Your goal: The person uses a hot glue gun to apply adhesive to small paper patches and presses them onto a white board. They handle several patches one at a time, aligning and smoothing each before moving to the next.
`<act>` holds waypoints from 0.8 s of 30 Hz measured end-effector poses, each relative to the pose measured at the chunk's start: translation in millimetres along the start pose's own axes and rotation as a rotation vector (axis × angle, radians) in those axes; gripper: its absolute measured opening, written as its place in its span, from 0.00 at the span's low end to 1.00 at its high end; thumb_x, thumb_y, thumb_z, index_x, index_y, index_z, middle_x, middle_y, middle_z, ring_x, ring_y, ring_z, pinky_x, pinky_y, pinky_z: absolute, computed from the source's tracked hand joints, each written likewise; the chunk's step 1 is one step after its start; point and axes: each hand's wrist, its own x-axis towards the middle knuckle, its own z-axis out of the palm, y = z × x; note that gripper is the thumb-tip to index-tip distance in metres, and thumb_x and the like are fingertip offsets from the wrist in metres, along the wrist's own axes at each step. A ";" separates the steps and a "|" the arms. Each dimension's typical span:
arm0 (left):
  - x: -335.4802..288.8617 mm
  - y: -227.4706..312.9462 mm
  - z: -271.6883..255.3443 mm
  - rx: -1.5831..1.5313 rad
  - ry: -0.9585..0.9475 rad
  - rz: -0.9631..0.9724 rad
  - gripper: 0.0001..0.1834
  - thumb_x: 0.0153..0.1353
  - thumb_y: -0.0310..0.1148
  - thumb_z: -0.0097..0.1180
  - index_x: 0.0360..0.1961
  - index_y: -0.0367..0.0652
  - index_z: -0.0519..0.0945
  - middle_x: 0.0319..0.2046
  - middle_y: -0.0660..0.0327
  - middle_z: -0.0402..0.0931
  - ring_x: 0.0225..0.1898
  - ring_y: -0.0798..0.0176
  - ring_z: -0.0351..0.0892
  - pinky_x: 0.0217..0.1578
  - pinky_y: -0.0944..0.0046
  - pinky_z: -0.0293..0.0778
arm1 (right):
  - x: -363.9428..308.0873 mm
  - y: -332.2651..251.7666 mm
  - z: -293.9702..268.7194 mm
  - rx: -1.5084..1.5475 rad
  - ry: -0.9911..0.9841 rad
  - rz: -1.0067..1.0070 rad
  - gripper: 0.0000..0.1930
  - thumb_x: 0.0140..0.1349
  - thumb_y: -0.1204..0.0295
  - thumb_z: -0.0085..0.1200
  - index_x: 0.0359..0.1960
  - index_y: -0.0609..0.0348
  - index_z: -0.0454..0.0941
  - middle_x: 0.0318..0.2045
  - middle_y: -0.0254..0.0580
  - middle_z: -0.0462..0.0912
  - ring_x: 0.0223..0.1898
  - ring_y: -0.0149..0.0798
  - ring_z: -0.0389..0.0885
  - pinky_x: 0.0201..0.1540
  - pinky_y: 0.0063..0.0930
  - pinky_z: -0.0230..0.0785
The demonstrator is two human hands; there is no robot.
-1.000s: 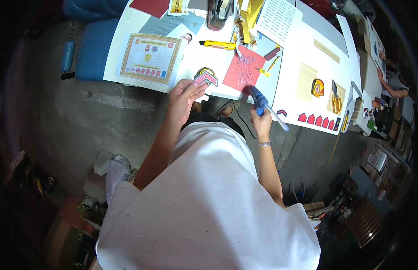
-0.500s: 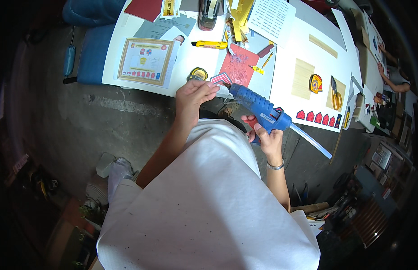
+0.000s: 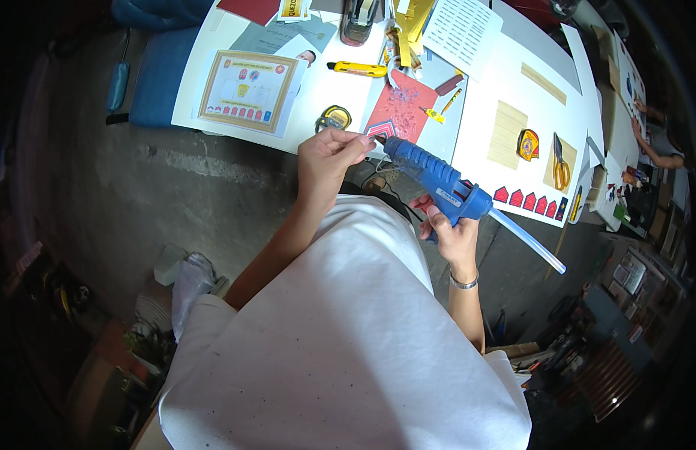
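My right hand point(image 3: 454, 238) is wrapped around the handle of a blue glue gun point(image 3: 438, 180), its fingers by the red trigger. A long, clear glue stick point(image 3: 528, 241) sticks out of the gun's back end. The nozzle points left, right at the fingertips of my left hand point(image 3: 327, 163). Those fingers are pinched together; whatever is between them is too small to make out. Just beyond the nozzle, a red and blue chevron patch point(image 3: 380, 129) lies at the near edge of a red sheet point(image 3: 399, 109) strewn with small scraps.
On the white table are a tape measure point(image 3: 334, 118), a yellow cutter point(image 3: 359, 69), a framed certificate point(image 3: 247, 91), scissors point(image 3: 561, 166), a badge patch point(image 3: 527, 145) and a row of red patches point(image 3: 529, 201). A blue chair point(image 3: 160, 86) stands at left. Another person's arms point(image 3: 652, 142) show far right.
The table has shifted slightly within the view. My left fingertips and the nozzle are a little closer together. Both hands keep their grip.
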 end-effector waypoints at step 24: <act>3.8 2.9 -4.2 0.036 -0.037 0.010 0.04 0.69 0.22 0.60 0.41 0.32 0.82 0.40 0.49 0.86 0.43 0.58 0.89 0.48 0.61 0.84 | 3.1 -6.3 3.1 -0.098 0.001 0.030 0.15 0.60 0.79 0.54 0.49 0.71 0.77 0.33 0.44 0.87 0.21 0.26 0.79 0.23 0.21 0.74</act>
